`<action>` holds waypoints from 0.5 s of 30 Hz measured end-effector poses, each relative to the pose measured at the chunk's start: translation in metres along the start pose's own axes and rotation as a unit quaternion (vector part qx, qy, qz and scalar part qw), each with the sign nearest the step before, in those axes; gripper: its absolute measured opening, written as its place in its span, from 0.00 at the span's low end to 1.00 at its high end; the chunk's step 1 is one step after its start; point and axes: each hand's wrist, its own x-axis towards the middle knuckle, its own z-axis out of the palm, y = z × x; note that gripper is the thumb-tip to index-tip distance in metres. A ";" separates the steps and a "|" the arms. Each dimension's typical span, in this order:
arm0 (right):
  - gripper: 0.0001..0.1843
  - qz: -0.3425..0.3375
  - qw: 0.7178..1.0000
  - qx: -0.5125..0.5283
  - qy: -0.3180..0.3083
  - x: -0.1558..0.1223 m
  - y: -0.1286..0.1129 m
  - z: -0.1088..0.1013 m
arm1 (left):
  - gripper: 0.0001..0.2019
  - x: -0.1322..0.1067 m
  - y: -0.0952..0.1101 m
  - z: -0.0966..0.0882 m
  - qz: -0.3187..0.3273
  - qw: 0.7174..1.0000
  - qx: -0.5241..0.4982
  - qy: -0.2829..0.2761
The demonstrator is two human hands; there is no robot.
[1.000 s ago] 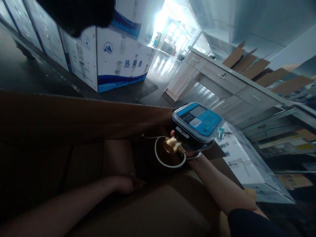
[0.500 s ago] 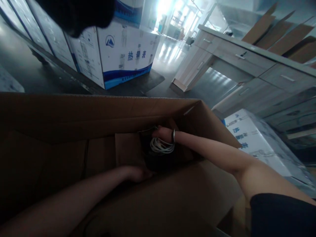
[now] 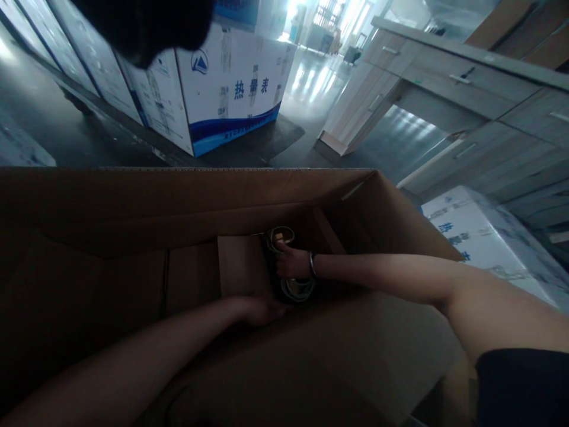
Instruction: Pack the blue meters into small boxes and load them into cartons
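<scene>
Both my arms reach down into a large, deep cardboard box (image 3: 186, 193). Inside, my right hand (image 3: 294, 263), with a metal bangle at its wrist, is closed on a coil of thin pale cable (image 3: 299, 290). Loops of it show above and below the fingers. A small brass-coloured piece (image 3: 279, 237) sits among the upper loops, by the fingertips. The coil is over a dark gap beside a brown cardboard piece (image 3: 243, 264). My left hand (image 3: 263, 311) is low at the near side of that piece, its fingers lost in shadow.
White-and-blue printed cartons (image 3: 235, 89) stand beyond the box. Another wrapped carton (image 3: 489, 237) is at the right. A pale wooden desk (image 3: 427, 65) with drawers carries open brown cardboard boxes (image 3: 511, 29). A dark blurred shape (image 3: 151, 26) covers the upper left.
My right hand has moved lower with the cable coil, toward the near wall. The brass-coloured piece and upper loops have come into sight. My left hand stays by the cardboard piece.
</scene>
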 end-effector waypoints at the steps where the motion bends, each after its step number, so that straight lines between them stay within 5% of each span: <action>1: 0.12 0.007 1.000 0.016 -0.015 0.008 -0.004 0.008 | 0.22 0.000 0.000 0.000 -0.002 1.000 0.001 0.004; 5: 0.11 0.038 0.986 0.128 -0.097 0.033 -0.024 0.027 | 0.22 0.001 -0.001 0.002 0.010 1.000 0.003 0.007; 8: 0.14 0.056 0.975 0.182 -0.113 0.031 -0.026 0.020 | 0.21 0.002 -0.001 0.003 0.006 1.000 0.000 0.006; 10: 0.12 0.185 0.949 0.242 -0.077 0.023 -0.015 0.009 | 0.21 0.002 -0.001 0.003 -0.002 1.000 -0.006 0.002; 13: 0.17 0.428 0.860 0.276 -0.019 0.019 0.016 -0.004 | 0.22 0.003 -0.003 0.003 -0.006 1.000 -0.012 -0.007; 15: 0.22 0.477 0.836 0.270 -0.028 0.026 0.036 -0.007 | 0.22 0.004 -0.004 0.002 -0.007 1.000 -0.010 -0.013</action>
